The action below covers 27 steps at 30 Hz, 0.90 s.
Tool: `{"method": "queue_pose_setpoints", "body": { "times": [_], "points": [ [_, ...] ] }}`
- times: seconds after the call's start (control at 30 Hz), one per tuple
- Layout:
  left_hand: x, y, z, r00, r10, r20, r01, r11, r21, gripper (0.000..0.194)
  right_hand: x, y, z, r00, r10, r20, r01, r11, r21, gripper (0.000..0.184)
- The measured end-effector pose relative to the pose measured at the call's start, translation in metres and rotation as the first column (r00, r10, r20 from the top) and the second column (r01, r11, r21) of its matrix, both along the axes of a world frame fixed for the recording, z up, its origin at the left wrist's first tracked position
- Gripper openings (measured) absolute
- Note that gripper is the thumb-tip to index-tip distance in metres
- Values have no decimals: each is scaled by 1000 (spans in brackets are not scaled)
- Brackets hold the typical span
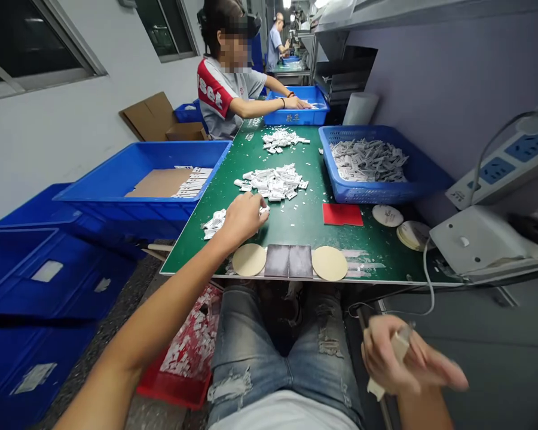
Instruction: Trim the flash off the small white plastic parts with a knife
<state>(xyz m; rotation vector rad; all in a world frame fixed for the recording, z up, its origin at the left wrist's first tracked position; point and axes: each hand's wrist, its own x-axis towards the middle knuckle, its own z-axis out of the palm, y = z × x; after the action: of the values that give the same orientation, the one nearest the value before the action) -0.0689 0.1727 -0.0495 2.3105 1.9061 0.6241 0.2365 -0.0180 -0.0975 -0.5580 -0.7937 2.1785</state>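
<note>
My left hand point(244, 216) reaches over the green table. Its fingers are curled together at a small white plastic piece point(264, 210), beside one small heap of white pieces point(214, 225) and in front of a larger heap point(275, 182). Low on the right, away from the table top, my right hand point(401, 355) is smeared by motion. Its fingers close round a slim beige-handled tool point(400, 345) with a short metal-looking tip; its exact kind is unclear. Two round cream pads point(250, 260) and two dark square pads point(289, 261) line the table's front edge.
A blue basket of white pieces point(370, 160) stands at the right, behind a red card point(342, 215). Blue bins point(147, 155) flank the table's left side. A power strip point(506, 161) is at the right. A co-worker point(233, 77) handles pieces in a blue tray point(296, 116).
</note>
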Motion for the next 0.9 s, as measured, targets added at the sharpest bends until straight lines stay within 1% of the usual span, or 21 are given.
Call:
{"method": "queue_pose_setpoints", "body": {
  "times": [0.03,0.07,0.13,0.23,0.33,0.4,0.47,0.53,0.6,0.63,0.67,0.7,0.73,0.77,0.8,0.83,0.87,0.9],
  "points": [
    [2,6,1,1000,2,11,-2,1000,6,22,3,4,-9,994,-95,-51,89,991,-98,53],
    [5,13,1,1000,5,27,-5,1000,10,23,3,8,-17,980,-191,-47,179,966,-187,43],
    [13,26,-1,997,13,71,-13,1000,4,21,1,10,-26,967,-251,-44,234,943,-236,27],
    [20,40,-7,984,23,176,-20,1000,-17,11,-2,-2,-24,969,-244,-38,231,950,-210,22],
    [18,44,-9,941,20,339,-9,999,-34,8,-5,-14,-17,964,-265,-5,262,955,-140,23],
    [15,43,-8,882,20,471,13,998,-68,11,-10,-15,-13,962,-272,19,272,956,-114,23],
    [13,38,-5,789,34,614,46,992,-113,17,-17,-12,-10,963,-267,30,268,958,-102,25],
    [13,29,0,652,57,756,84,986,-147,23,-26,-8,-8,968,-246,44,249,965,-84,25],
    [14,13,7,482,82,872,126,979,-162,32,-36,-6,-6,975,-214,62,218,975,-51,27],
    [14,1,11,400,94,912,147,975,-165,35,-41,-5,-5,978,-196,75,199,979,-32,27],
    [15,-12,15,336,102,936,163,973,-164,35,-46,-6,-4,980,-179,89,181,983,-15,28],
    [15,-27,19,260,114,959,183,969,-165,32,-50,-6,-4,981,-163,106,164,986,2,29],
    [16,-44,23,163,132,978,208,964,-165,28,-54,-7,-4,981,-149,126,148,989,16,29],
    [18,-61,25,41,159,986,238,957,-164,24,-58,-7,-4,980,-132,149,129,991,31,30],
    [20,-77,26,-149,211,966,284,945,-162,20,-62,-7,-3,978,-118,174,111,993,49,30],
    [22,-93,26,-316,263,911,321,934,-158,16,-66,-6,-2,973,-107,203,93,993,75,31],
    [25,-108,25,-444,313,840,350,923,-159,14,-69,-6,0,966,-98,239,74,991,108,31],
    [29,-121,22,-528,351,773,372,914,-162,14,-72,-5,3,955,-96,281,56,988,146,31]
  ]
}}
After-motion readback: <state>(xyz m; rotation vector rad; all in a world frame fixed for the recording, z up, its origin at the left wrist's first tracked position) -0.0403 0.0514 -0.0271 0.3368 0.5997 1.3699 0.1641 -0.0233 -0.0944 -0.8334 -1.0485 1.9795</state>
